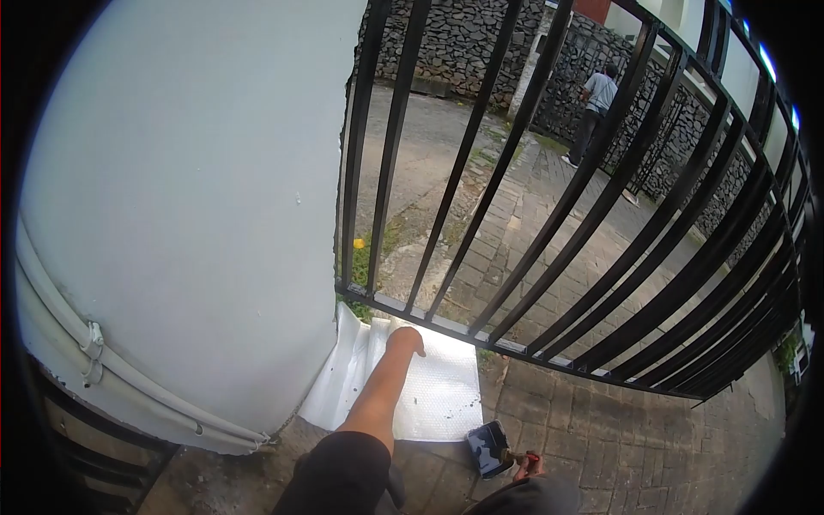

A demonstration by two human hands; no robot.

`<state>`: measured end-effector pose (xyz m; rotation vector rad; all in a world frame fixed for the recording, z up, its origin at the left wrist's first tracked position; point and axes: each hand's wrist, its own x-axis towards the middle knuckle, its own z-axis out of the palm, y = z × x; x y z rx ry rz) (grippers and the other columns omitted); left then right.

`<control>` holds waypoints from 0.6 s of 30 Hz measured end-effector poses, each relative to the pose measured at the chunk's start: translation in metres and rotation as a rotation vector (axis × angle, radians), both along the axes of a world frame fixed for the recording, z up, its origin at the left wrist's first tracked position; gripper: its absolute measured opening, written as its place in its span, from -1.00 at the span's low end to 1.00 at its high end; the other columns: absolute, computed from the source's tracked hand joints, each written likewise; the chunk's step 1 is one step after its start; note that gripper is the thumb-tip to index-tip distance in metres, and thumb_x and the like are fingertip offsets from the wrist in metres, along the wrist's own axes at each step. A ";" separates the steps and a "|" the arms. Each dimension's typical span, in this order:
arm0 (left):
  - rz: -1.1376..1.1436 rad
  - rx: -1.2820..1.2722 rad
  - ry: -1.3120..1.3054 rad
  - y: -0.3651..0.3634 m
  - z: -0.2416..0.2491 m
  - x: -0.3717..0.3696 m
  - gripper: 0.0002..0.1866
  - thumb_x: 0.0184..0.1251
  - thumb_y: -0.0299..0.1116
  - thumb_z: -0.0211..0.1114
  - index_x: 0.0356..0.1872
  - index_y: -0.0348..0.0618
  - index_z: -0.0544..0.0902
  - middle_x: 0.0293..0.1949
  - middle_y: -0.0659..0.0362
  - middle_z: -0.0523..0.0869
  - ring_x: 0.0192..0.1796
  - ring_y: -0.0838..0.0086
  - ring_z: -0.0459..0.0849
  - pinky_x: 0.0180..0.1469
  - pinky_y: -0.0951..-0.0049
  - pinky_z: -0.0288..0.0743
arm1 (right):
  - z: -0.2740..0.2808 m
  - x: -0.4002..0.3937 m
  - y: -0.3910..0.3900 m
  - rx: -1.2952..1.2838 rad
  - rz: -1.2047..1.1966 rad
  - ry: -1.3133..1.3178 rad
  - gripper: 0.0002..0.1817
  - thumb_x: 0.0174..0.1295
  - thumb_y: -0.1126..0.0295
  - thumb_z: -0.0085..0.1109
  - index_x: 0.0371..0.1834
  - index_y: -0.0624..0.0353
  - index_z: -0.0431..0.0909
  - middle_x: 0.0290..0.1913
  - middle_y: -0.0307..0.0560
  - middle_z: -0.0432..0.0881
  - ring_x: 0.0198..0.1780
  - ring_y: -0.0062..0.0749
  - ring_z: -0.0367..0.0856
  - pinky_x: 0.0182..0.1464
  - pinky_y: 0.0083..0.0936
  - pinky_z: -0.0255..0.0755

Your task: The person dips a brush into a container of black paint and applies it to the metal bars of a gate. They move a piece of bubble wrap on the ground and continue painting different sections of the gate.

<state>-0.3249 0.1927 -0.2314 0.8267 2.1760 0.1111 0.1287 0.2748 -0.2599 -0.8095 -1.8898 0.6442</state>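
Observation:
A silver bubble-foil sheet (439, 390) lies on the paving under the gate's bottom rail, its left part folded up against the white wall. My left hand (405, 340) reaches down to the sheet's far edge, just below the rail. The thumb shows at its side; the other fingers bend down out of sight and appear closed on the sheet. Low in the view, my right hand (532, 466) is closed around what looks like a paintbrush (513, 456) with a brownish-red handle. Beside it is a small black tray (487, 449) with grey-and-black patches inside.
A black barred gate (506, 345) spans the view from the white wall (189, 189) to the right. Pipes (129, 369) run along the wall's base. Beyond the bars, a person (596, 103) stands by a stone wall (455, 39). Brick paving (601, 421) lies underneath.

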 end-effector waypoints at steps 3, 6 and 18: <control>-0.013 0.011 0.061 -0.003 -0.005 0.002 -0.45 -0.02 -0.01 0.48 -0.02 -0.09 0.69 0.07 0.06 0.67 0.09 0.16 0.65 0.13 0.18 0.51 | 0.009 -0.030 0.014 -0.020 0.015 0.084 -0.79 0.34 0.41 0.05 -0.02 0.22 0.48 -0.33 -0.05 0.66 -0.40 -0.45 0.68 -0.32 -0.53 0.54; -0.059 0.174 0.076 -0.003 0.011 0.000 -0.55 0.00 0.03 0.40 -0.19 -0.07 0.76 -0.14 0.15 0.76 -0.08 0.27 0.71 -0.01 0.25 0.55 | 0.022 -0.060 0.032 -0.034 0.023 0.175 -0.79 0.34 0.41 0.04 -0.02 0.22 0.47 -0.33 -0.05 0.66 -0.40 -0.45 0.68 -0.32 -0.53 0.54; 0.007 -0.278 -0.068 -0.017 0.009 -0.009 -0.27 -0.02 0.13 0.46 0.17 -0.06 0.58 0.24 0.10 0.54 0.25 0.17 0.52 0.28 0.16 0.35 | 0.000 0.049 -0.020 -0.374 -0.086 0.105 -0.79 0.37 0.41 0.01 0.00 0.24 0.46 -0.30 -0.05 0.64 -0.41 -0.46 0.66 -0.33 -0.55 0.55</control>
